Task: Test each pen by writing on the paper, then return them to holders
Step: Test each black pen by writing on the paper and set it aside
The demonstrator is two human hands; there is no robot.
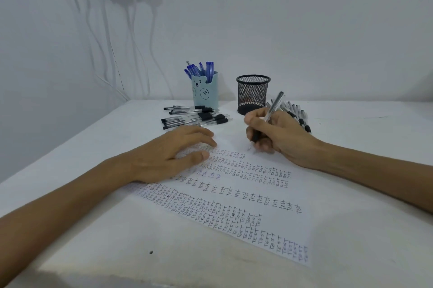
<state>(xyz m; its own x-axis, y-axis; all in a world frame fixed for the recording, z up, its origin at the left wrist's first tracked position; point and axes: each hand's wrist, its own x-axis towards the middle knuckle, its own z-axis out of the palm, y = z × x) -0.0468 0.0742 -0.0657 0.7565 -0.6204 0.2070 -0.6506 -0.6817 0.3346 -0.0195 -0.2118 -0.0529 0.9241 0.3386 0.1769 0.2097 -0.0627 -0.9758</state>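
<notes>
A white sheet of paper [269,201] covered in rows of the word "TEST" lies on the table. My right hand [278,134] grips a clear black pen [273,109], its tip touching the paper's far part. My left hand [173,154] rests flat on the paper's left side, fingers spread, holding nothing. A light blue bear holder [206,90] with several blue pens stands at the back. Beside it stands a black mesh holder [253,95]. Several black pens [194,117] lie in front of the bear holder; another pile of black pens [296,111] lies behind my right hand.
The white table [117,229] meets a white wall at the back and left. White cables [131,41] hang from a socket on the wall at the upper left. A small dark speck [151,252] sits near the table's front edge.
</notes>
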